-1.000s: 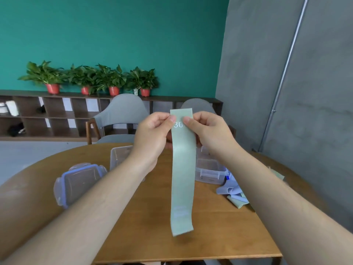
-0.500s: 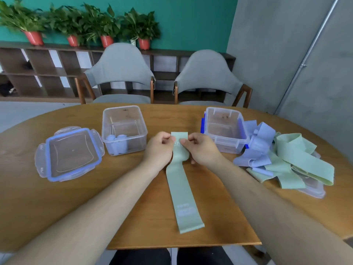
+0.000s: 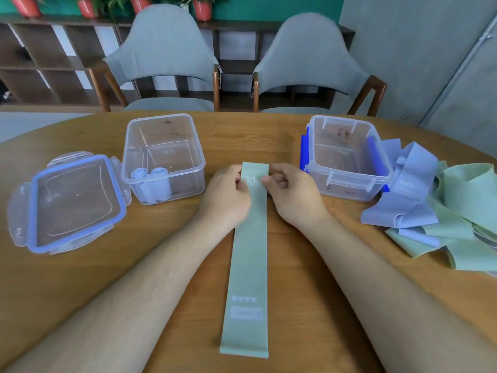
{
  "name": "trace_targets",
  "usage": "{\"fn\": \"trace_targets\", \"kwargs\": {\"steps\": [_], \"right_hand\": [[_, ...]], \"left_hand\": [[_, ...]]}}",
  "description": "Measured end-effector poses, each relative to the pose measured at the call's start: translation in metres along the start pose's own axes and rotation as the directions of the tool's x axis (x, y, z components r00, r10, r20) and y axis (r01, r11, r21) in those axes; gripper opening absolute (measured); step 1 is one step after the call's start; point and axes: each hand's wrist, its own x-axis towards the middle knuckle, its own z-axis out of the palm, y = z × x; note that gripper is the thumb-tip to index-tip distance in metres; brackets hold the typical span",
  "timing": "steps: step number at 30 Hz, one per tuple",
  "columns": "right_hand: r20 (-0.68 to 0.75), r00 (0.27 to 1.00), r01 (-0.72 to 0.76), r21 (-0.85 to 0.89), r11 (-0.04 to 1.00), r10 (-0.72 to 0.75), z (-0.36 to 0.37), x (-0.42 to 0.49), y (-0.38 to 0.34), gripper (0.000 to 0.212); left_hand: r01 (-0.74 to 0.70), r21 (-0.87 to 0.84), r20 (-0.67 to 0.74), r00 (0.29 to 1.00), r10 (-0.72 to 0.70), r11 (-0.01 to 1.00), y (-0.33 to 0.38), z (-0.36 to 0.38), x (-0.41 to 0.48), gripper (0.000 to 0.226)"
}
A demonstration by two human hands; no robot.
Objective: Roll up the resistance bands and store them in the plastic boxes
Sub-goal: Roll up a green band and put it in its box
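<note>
Both hands, left [image 3: 228, 195] and right [image 3: 291, 196], pinch the far end of the green band [image 3: 248, 265] lying flat on the worktop [image 3: 188, 265].

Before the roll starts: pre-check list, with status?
1. The band lies flat on the table: ok.
2. The left hand and right hand pinch its far end: ok.
3. The left box is open, with room beside the blue rolls: ok.
4. The right box is open: ok.
5. The band is apart from the pile: ok.
6. First fold started: cannot tell.
</note>
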Motion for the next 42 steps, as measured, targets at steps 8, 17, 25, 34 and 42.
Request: {"fn": "trace_targets", "kwargs": {"steps": [8, 17, 25, 34, 42], "right_hand": [[0.071, 0.995, 0.078, -0.121, 0.99, -0.07, -0.001, 0.0, 0.0, 0.041], [0.117, 0.991, 0.077, -0.045, 0.996, -0.072, 0.003, -0.002, -0.002, 0.047], [0.214, 0.962, 0.233, -0.32, 0.918, -0.169, 0.005, -0.009, -0.003, 0.029], [0.193, 0.978, 0.153, -0.4, 0.904, -0.08, 0.007, -0.01, -0.004, 0.028], [0.203, 0.977, 0.148, -0.44, 0.886, -0.062, 0.009, -0.012, -0.009, 0.033]], "left_hand": [[0.015, 0.211, 0.106, 0.994, -0.038, 0.977, 0.005, -0.003, -0.005, 0.056], [0.063, 0.074, 0.118, 0.99, -0.071, 0.995, 0.006, -0.011, -0.004, 0.052], [-0.14, 0.417, 0.184, 0.981, 0.067, 0.898, 0.006, -0.006, -0.01, 0.041], [-0.121, 0.45, 0.171, 0.984, 0.047, 0.885, 0.005, -0.01, -0.008, 0.041], [-0.098, 0.391, 0.141, 0.989, 0.046, 0.915, 0.009, -0.01, -0.013, 0.034]]}}
